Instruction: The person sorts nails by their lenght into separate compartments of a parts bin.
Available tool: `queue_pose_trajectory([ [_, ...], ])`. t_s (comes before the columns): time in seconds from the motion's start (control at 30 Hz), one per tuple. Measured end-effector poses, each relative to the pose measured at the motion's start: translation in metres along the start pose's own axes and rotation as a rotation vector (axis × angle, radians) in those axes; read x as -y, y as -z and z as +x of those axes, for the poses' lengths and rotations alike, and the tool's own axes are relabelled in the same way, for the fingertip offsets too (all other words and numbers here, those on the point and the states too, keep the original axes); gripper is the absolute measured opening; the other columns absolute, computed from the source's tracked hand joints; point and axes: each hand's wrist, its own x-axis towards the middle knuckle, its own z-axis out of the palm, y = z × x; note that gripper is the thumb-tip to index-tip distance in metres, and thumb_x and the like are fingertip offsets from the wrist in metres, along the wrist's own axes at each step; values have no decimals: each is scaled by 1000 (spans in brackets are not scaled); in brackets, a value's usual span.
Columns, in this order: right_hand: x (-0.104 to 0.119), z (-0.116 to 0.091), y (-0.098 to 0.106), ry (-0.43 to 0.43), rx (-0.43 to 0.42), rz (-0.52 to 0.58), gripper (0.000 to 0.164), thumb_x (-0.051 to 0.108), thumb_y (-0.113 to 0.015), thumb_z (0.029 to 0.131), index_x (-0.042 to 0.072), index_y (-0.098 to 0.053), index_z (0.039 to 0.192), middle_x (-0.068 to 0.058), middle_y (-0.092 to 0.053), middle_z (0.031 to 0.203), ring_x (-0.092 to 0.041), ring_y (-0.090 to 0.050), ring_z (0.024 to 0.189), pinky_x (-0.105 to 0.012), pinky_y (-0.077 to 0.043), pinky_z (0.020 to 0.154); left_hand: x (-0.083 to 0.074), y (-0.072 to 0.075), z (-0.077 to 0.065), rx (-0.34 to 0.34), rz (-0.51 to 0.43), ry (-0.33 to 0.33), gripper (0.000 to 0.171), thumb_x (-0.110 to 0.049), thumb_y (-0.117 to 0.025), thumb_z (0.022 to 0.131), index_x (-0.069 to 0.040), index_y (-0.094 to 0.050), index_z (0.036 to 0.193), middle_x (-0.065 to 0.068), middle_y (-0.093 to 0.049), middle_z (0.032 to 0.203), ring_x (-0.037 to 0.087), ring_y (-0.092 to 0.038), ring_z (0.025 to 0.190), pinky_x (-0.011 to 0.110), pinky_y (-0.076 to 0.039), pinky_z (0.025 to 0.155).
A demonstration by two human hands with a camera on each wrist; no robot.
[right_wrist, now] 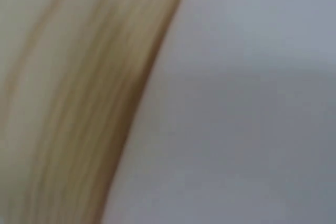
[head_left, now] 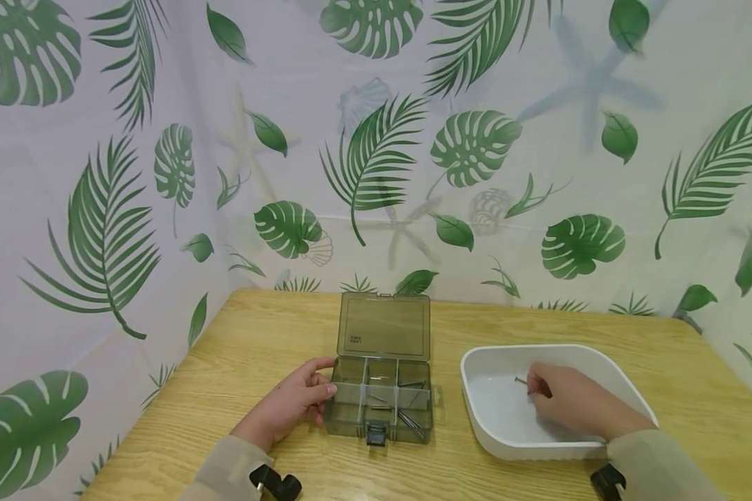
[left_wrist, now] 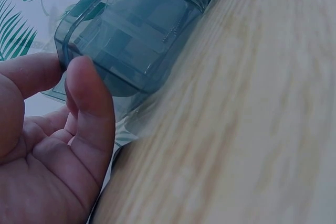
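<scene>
A grey see-through compartment box (head_left: 330,416) lies on the table with its lid (head_left: 384,325) raised at the back. Thin metal screws (head_left: 409,422) lie in several of its compartments. My left hand (head_left: 296,398) holds the box by its left side, thumb and forefinger at the rim; the left wrist view shows these fingertips at the corner of the box (left_wrist: 126,40). Over in the white tray (head_left: 485,445), my right hand (head_left: 567,396) pinches a small screw (head_left: 520,380) that points left from the fingertips. The right wrist view is blurred and leaves the hand out.
The wooden table (head_left: 276,334) reaches back to a leaf-printed cloth (head_left: 376,271), with more cloth at the left and right. A strip of table separates box and tray. Dark wrist cameras (head_left: 276,481) sit on both sleeves.
</scene>
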Motion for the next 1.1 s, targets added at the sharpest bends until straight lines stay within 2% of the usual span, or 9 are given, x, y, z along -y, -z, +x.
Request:
queue_pose_trajectory([
  [0.17,10,0,2,42,-7,54,22,1,-61,89,14,-67,105,3,-52,80,-14,-49,75,-30,-40,65,-2,-1,-1,2,0,-6,65,-21,-61,104,-7,-28,158,9,-53,96,18,-49,73,31,-53,62],
  [0.37,27,0,2,97,-31,65,20,4,-63,91,19,-71,102,8,-54,79,-10,-50,75,-28,-42,66,-2,0,-1,3,6,-8,65,-20,-62,103,-7,-29,158,9,-53,96,17,-49,72,31,-53,61],
  [0.73,66,5,5,229,-116,99,19,6,-60,98,18,-70,110,11,-57,81,-6,-50,72,-28,-45,65,-1,-1,-2,1,7,-7,64,-19,-62,103,-7,-30,158,10,-54,97,17,-49,72,31,-53,61],
  [0.93,83,12,-1,301,-112,109,20,5,-60,99,19,-70,109,11,-59,84,-6,-52,72,-28,-48,67,-1,-2,-1,2,8,-6,64,-20,-61,104,-7,-29,158,10,-54,97,17,-49,72,32,-53,61],
  [1.1,104,18,-5,311,-87,122,19,6,-60,100,19,-70,111,9,-62,88,-7,-53,74,-29,-49,67,1,-1,0,-4,2,-4,62,-16,-60,104,-9,-30,158,11,-54,98,17,-50,72,32,-53,62],
])
